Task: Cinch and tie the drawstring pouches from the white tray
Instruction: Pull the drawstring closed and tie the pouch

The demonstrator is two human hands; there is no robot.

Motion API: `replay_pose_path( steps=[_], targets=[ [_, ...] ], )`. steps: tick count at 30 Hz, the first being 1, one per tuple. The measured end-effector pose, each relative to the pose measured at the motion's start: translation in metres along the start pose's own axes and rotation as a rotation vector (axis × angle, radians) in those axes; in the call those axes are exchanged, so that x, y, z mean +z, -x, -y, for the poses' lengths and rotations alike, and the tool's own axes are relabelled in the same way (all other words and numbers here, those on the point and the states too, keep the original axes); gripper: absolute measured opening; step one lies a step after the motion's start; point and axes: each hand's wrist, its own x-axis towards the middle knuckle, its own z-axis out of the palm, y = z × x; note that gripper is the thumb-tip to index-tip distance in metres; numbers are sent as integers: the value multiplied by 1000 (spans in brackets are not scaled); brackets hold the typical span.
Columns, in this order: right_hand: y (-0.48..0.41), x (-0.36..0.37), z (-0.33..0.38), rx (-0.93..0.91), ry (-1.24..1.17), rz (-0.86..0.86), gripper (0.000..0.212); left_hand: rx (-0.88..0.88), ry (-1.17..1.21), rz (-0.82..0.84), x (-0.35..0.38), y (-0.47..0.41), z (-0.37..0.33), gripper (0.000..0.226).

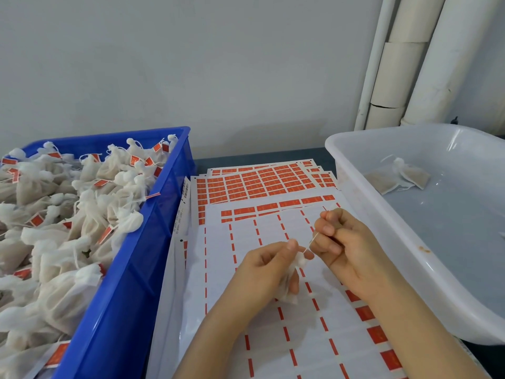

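The blue crate point(131, 283) is the biggest thing here. It stands just left of the label sheets point(262, 337) and is heaped with tied pouches point(82, 209) that carry red tags. The white tray point(396, 242) stands just right of the sheets, and only a couple of untied pouches point(401, 176) lie in its far part. The sheets themselves are spread flat between the two, mostly stripped of their red labels.

Both hands hover over the middle of the sheets. The left hand point(262, 269) pinches the neck of one pouch point(292, 280) between thumb and fingers, with the other fingers curled under its body. The right hand point(344, 242) sits just to the right and a little farther from the person. Its fingers are curled in, nipping the drawstring point(313, 238), which runs taut from the neck up to them.

The pouch's long axis runs near to far over the sheets. The gathered neck points away from the person and leans toward the tray side, while the body hangs down toward the sheets.

The step in hand looks like the cinch itself. To do it well, the left hand should clamp right at the neck so the fabric bunches evenly, and the right should pull along the line of the string rather than across it. That pull should stay steady until the mouth is fully closed — a sideways tug could tear the thin mesh or drag the pouch out of the pinch. The knot should then be seated hard against the gathers.
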Motion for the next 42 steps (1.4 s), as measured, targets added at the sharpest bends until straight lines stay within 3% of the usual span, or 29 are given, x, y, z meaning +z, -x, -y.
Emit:
replay_pose_path(
  steps=[6,16,21,27,32,37,42],
  targets=[
    [1,1,-3,8,42,77,13,-18,42,13,3,-1,-4,37],
    [0,5,-9,-19,89,4,21,-87,-42,-5,2,1,-3,35],
    [-1,8,-4,-22,74,-47,25,-133,-101,3,7,2,-10,51],
    [1,7,-4,-45,88,-42,26,-151,-90,-4,7,5,-8,34],
    [2,5,-5,-62,160,-1,11,-85,-41,85,7,8,-12,33],
    [5,7,-3,-109,271,-9,20,-36,89,45,7,4,-15,34],
    [6,10,-4,-115,318,-83,28,-56,175,39,0,5,-16,14]
  ],
)
